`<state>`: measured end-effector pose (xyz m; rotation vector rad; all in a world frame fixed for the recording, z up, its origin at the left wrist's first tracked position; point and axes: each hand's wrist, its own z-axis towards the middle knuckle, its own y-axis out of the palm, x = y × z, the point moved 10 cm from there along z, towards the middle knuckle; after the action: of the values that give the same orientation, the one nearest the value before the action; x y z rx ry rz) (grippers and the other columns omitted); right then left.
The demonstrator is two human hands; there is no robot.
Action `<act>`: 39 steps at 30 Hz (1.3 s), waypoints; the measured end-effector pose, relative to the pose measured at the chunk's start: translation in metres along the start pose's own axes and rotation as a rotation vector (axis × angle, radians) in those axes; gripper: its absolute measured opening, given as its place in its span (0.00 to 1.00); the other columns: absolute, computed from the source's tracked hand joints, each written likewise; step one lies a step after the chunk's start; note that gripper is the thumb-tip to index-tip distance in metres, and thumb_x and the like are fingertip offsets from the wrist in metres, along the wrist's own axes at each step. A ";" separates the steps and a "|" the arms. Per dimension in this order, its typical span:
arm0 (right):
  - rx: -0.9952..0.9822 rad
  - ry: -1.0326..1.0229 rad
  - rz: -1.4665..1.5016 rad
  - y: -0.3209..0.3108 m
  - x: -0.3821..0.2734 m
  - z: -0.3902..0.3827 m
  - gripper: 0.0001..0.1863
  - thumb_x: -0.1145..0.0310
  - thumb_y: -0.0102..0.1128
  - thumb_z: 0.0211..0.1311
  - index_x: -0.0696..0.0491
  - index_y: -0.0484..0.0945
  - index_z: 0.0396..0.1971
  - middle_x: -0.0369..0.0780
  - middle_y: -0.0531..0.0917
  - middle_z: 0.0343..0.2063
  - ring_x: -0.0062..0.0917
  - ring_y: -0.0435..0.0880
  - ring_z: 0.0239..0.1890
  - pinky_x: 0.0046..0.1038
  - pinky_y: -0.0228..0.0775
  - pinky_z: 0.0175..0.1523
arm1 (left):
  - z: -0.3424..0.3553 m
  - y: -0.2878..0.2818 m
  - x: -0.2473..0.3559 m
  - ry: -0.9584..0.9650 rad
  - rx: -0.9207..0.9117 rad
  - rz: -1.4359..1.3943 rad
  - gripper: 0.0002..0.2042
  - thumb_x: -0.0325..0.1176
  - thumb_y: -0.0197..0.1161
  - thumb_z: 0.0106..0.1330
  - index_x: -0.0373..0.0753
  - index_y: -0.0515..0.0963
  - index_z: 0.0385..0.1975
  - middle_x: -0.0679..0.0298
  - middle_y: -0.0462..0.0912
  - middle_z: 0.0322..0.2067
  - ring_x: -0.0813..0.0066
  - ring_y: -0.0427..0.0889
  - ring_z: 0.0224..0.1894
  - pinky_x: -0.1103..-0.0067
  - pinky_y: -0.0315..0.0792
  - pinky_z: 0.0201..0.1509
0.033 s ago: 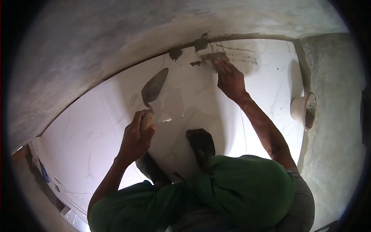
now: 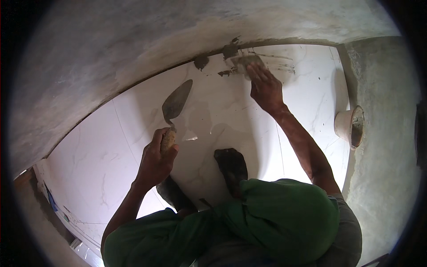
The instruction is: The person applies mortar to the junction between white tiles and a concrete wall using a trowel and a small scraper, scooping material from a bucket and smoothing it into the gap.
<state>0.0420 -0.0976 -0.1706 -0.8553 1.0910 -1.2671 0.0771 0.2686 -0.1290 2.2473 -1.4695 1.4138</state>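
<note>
My left hand (image 2: pixel 155 161) is closed around the wooden handle of a pointing trowel (image 2: pixel 177 101). The leaf-shaped grey blade points away from me over the white tiles, with no mortar heaped on it. Farther ahead, my right hand (image 2: pixel 267 91) grips a flat greyish piece (image 2: pixel 249 62), blurred by motion, so I cannot tell its kind. It is at the floor close to the far wall, among thin grey mortar streaks (image 2: pixel 282 67). Left of it, a dark mortar dab (image 2: pixel 201 62) sits at the wall's foot, and another mortar patch (image 2: pixel 230 50) lies nearer the piece.
White marbled floor tiles (image 2: pixel 89 164) run up to a curved-looking grey plastered wall (image 2: pixel 155 44). At right, a pale mortar-crusted bucket (image 2: pixel 344 127) is by the side wall (image 2: pixel 387 111). My dark-covered foot (image 2: pixel 231 169) rests on the tiles, near a small wet shine.
The flat piece in my right hand has shifted slightly and shows more of its face. My right hand has moved very little; the trowel in my left hand is nearly still.
</note>
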 end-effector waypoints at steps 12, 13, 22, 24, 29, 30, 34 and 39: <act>0.229 -0.112 -0.053 0.058 -0.001 0.044 0.40 0.76 0.66 0.61 0.44 0.70 0.76 0.38 0.73 0.75 0.37 0.67 0.80 0.44 0.67 0.80 | 0.003 -0.008 -0.003 0.016 0.039 0.058 0.22 0.39 0.61 0.77 0.38 0.69 0.66 0.55 0.84 0.35 0.65 0.84 0.30 0.67 0.79 0.37; 0.187 -0.113 -0.037 0.062 -0.002 0.045 0.39 0.76 0.66 0.60 0.46 0.71 0.75 0.38 0.73 0.75 0.38 0.67 0.80 0.43 0.67 0.80 | 0.003 -0.008 -0.008 0.013 0.037 0.056 0.22 0.39 0.61 0.77 0.38 0.69 0.66 0.55 0.84 0.35 0.65 0.84 0.30 0.67 0.79 0.37; -0.121 -0.076 -0.102 0.081 -0.004 0.041 0.33 0.76 0.64 0.59 0.48 0.79 0.69 0.37 0.78 0.73 0.34 0.76 0.74 0.38 0.80 0.70 | 0.016 -0.011 -0.010 0.040 0.046 0.032 0.22 0.40 0.62 0.79 0.38 0.70 0.66 0.63 0.79 0.31 0.76 0.78 0.25 0.73 0.77 0.31; -0.152 -0.046 -0.086 0.081 0.002 0.044 0.32 0.75 0.64 0.60 0.47 0.80 0.68 0.36 0.78 0.73 0.33 0.77 0.73 0.38 0.81 0.69 | 0.019 -0.011 -0.011 0.075 0.066 0.002 0.21 0.39 0.61 0.79 0.38 0.70 0.67 0.63 0.80 0.32 0.78 0.78 0.26 0.75 0.76 0.30; -0.289 -0.027 -0.097 0.061 -0.002 0.038 0.30 0.75 0.63 0.62 0.46 0.82 0.67 0.36 0.79 0.72 0.32 0.80 0.71 0.38 0.83 0.65 | 0.012 -0.019 -0.007 0.058 0.084 0.015 0.22 0.37 0.62 0.79 0.38 0.69 0.68 0.63 0.80 0.37 0.80 0.78 0.27 0.77 0.76 0.28; -0.361 -0.008 -0.095 0.056 -0.004 0.033 0.29 0.75 0.62 0.62 0.46 0.82 0.66 0.36 0.81 0.70 0.32 0.81 0.70 0.39 0.83 0.64 | 0.009 -0.023 -0.009 0.057 0.099 0.013 0.22 0.36 0.62 0.79 0.38 0.69 0.69 0.62 0.80 0.38 0.80 0.78 0.27 0.78 0.75 0.28; -0.359 0.088 -0.006 0.011 0.011 0.025 0.28 0.76 0.63 0.63 0.46 0.83 0.64 0.37 0.84 0.67 0.32 0.82 0.69 0.40 0.83 0.65 | 0.005 -0.022 -0.017 0.001 0.082 -0.026 0.23 0.36 0.62 0.79 0.38 0.68 0.70 0.62 0.79 0.38 0.80 0.78 0.27 0.78 0.75 0.27; 0.143 -0.061 -0.098 0.022 0.023 0.037 0.29 0.77 0.66 0.61 0.46 0.82 0.65 0.37 0.81 0.70 0.31 0.78 0.73 0.39 0.77 0.72 | 0.010 -0.019 -0.008 -0.028 0.059 -0.011 0.23 0.36 0.61 0.79 0.37 0.68 0.70 0.63 0.79 0.36 0.81 0.77 0.26 0.79 0.74 0.26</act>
<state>0.0829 -0.1199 -0.1847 -0.8416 0.9082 -1.3743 0.0969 0.2787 -0.1335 2.3153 -1.4394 1.4473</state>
